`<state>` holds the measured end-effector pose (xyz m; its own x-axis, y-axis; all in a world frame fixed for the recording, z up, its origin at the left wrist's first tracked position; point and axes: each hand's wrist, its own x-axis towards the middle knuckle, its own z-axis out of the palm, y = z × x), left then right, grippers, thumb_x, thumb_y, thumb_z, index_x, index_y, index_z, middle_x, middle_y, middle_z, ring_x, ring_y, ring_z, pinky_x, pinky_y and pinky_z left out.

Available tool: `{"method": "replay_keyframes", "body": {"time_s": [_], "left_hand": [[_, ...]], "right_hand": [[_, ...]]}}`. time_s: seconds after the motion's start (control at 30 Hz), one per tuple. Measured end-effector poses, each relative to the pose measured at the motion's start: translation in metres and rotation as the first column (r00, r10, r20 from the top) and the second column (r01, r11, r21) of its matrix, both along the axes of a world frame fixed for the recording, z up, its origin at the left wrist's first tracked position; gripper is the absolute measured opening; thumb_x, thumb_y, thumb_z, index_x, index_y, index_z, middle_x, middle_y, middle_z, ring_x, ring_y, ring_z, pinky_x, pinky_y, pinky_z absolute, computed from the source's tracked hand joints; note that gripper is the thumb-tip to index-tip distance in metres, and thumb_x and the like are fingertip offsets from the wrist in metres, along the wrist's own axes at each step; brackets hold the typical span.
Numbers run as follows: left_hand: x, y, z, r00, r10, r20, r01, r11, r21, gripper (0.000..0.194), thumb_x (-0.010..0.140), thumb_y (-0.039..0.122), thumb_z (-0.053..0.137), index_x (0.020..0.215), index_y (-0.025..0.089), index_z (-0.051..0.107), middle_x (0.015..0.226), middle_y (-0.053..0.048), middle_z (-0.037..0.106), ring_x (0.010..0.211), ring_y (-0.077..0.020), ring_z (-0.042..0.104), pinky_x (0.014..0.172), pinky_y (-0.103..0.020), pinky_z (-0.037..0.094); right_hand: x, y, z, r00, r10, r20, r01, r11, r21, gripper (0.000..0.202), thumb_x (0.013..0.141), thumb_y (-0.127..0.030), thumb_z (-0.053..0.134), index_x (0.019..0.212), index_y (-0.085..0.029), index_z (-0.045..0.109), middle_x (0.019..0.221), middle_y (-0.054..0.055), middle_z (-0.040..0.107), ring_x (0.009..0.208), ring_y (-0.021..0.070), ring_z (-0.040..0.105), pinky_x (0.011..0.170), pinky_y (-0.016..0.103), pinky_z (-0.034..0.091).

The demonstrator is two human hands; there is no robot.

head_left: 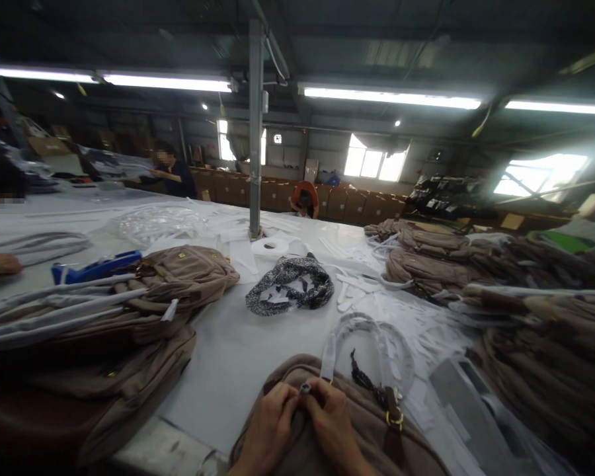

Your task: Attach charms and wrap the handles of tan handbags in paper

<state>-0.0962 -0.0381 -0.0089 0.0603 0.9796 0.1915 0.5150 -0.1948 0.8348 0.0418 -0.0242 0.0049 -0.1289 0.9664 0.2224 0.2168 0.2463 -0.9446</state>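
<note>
Two hands, your left hand [272, 420] and your right hand [334, 416], meet low in the centre of view, finger and thumb of each closed on a small grey piece [305, 389] with a dark middle; its exact kind is too small to tell. It sits just above a taupe bag [302, 446] lying at the near edge of the white worktop [218, 370]. The step in hand looks like fine fingertip work on this piece; the next move seems to call for a steady pinch and small, even finger motions, without snagging the bag's cloth.

Beyond your hands, the bag's wrapped handles [328, 357] arch away from you. Its inside is hidden. Farther off, a black-and-white speckled pouch [324, 291] sits open, holding white and dark scraps. More taupe bags lie in a left pile [188, 277] and a right pile [426, 264]. Cardboard boxes [233, 192] line up in the background; you cannot tell what they contain.
</note>
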Motion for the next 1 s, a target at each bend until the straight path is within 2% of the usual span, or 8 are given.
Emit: {"method": "replay_keyframes", "body": {"time_s": [0.23,0.37,0.43,0.57,0.73,0.87,0.93,1.0], "left_hand": [[-0.005,0.007,0.006,0.981,-0.068,0.18,0.081,0.995,-0.066,0.031,0.083,0.031,0.054,0.111,0.02,0.06,0.099,-0.004,0.069,0.078,-0.0165,0.062,0.077,-0.026,0.048],[-0.004,-0.001,0.008,0.987,-0.064,0.147,0.068,0.997,-0.023,0.022,0.086,0.032,0.051,0.09,0.023,0.071,0.089,-0.002,0.073,0.084,-0.0186,0.066,0.079,-0.025,0.05],[-0.002,-0.009,-0.003,0.998,0.048,-0.043,-0.045,0.996,0.078,0.025,0.087,0.03,0.047,0.088,0.024,0.071,0.084,-0.004,0.074,0.079,-0.0201,0.067,0.073,-0.027,0.052],[0.014,-0.026,-0.046,0.858,0.162,-0.487,0.066,0.906,0.418,0.032,0.084,0.015,0.045,0.106,0.02,0.068,0.09,-0.011,0.074,0.074,-0.026,0.068,0.068,-0.036,0.053],[0.037,-0.04,-0.079,0.714,0.403,-0.573,0.018,0.807,0.59,0.045,0.08,0.0,0.038,0.111,0.017,0.065,0.106,-0.017,0.07,0.09,-0.031,0.066,0.078,-0.045,0.052],[0.025,-0.04,-0.058,0.837,0.226,-0.498,0.065,0.862,0.502,0.03,0.083,0.013,0.046,0.101,0.023,0.068,0.106,-0.013,0.07,0.088,-0.0285,0.068,0.077,-0.041,0.054],[0.009,-0.034,-0.033,0.943,0.07,-0.325,0.053,0.934,0.354,0.025,0.087,0.022,0.045,0.095,0.025,0.068,0.098,-0.009,0.073,0.084,-0.0233,0.069,0.074,-0.032,0.055],[-0.005,-0.023,-0.009,0.992,0.093,-0.081,-0.081,0.987,0.137,0.028,0.091,0.028,0.037,0.09,0.025,0.065,0.088,-0.005,0.073,0.08,-0.0189,0.068,0.07,-0.026,0.055]], "right_hand": [[0.007,0.002,0.003,0.998,0.053,-0.043,-0.052,0.999,0.009,0.01,0.079,-0.022,0.057,0.074,-0.018,0.064,0.071,0.001,0.065,0.07,0.0168,0.059,0.066,0.023,0.043],[0.005,-0.005,0.006,0.999,0.004,-0.043,-0.005,0.999,-0.034,0.009,0.076,-0.023,0.06,0.073,-0.018,0.066,0.071,0.001,0.067,0.071,0.0179,0.06,0.066,0.024,0.045],[0.003,-0.009,0.002,0.997,-0.061,-0.036,0.058,0.995,-0.086,0.012,0.075,-0.027,0.062,0.073,-0.017,0.067,0.072,0.003,0.068,0.072,0.0195,0.061,0.067,0.026,0.046],[0.001,-0.009,-0.016,0.98,-0.16,-0.121,0.124,0.957,-0.263,0.026,0.069,-0.039,0.066,0.069,-0.014,0.066,0.063,0.004,0.067,0.059,0.0181,0.06,0.055,0.026,0.046],[0.002,-0.001,-0.031,0.947,-0.244,-0.21,0.125,0.881,-0.457,0.036,0.06,-0.047,0.071,0.062,-0.013,0.06,0.046,-0.001,0.056,0.039,0.0107,0.047,0.038,0.02,0.034],[0.008,-0.006,-0.018,0.983,-0.067,-0.168,0.021,0.965,-0.262,0.027,0.069,-0.04,0.067,0.072,-0.013,0.064,0.063,0.003,0.064,0.056,0.0147,0.057,0.053,0.024,0.045],[0.011,-0.012,-0.009,0.999,0.043,-0.013,-0.044,0.998,-0.05,0.022,0.076,-0.037,0.061,0.072,-0.016,0.064,0.067,0.003,0.064,0.063,0.0163,0.059,0.061,0.026,0.047],[0.013,-0.015,-0.005,0.985,0.035,0.171,-0.061,0.987,0.15,0.022,0.083,-0.034,0.053,0.073,-0.018,0.064,0.074,0.004,0.065,0.073,0.0183,0.06,0.069,0.028,0.048]]}}
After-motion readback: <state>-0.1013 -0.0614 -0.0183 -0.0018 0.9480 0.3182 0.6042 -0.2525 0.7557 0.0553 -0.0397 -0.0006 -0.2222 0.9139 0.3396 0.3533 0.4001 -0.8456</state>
